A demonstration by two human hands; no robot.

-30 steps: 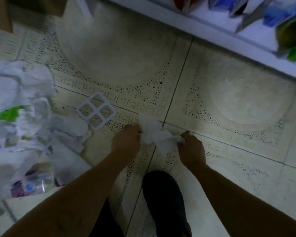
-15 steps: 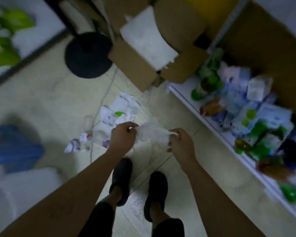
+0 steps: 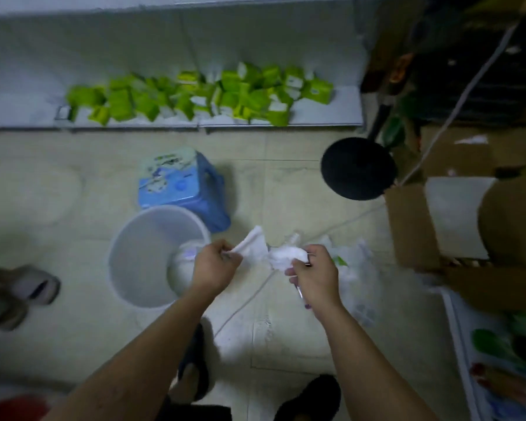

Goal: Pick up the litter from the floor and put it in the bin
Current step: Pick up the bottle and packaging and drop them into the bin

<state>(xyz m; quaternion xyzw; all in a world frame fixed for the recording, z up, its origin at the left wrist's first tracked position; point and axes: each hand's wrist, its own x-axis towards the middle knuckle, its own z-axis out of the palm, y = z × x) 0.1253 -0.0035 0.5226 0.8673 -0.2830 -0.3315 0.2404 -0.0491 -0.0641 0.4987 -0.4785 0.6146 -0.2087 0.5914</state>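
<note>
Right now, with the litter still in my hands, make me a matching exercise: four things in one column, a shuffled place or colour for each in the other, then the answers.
Column one
1. bin
2. stool
3. crumpled litter
4. green packets

Column two
A. lined up on the shelf
B. gripped between the left hand and the right hand
C. blue, on the floor just beyond the bin
D. white and round, on the floor

Pairs: 1-D, 2-C, 3-B, 4-A
</note>
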